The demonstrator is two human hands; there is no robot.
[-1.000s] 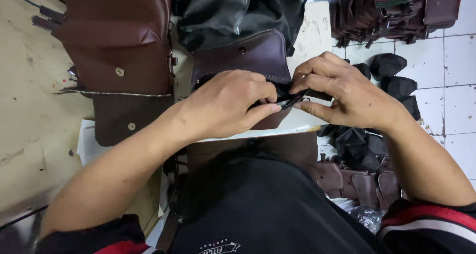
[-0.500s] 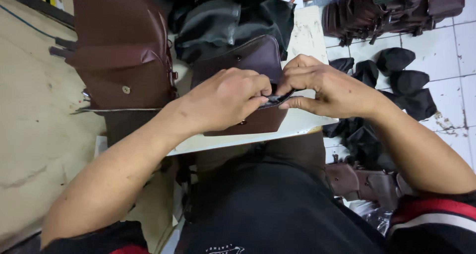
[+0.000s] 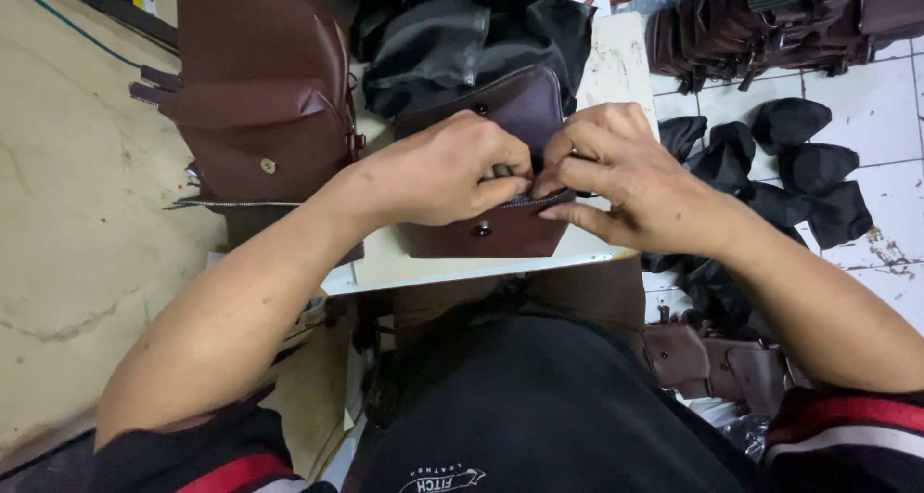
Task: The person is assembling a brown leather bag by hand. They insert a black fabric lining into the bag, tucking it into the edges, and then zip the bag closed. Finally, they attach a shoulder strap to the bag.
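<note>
Both hands, left hand (image 3: 445, 173) and right hand (image 3: 626, 175), pinched together on smooth brown leather pouch (image 3: 500, 225), metal zipper (image 3: 527, 202)

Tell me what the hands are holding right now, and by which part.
Both hands, left and right, pinch the dark brown pouch at its zipper line, with their fingers meeting at the middle of it.

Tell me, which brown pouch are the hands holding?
The dark brown pouch in the middle, pinched by the left hand and right hand. The reddish-brown pouch lies untouched beside it.
</note>
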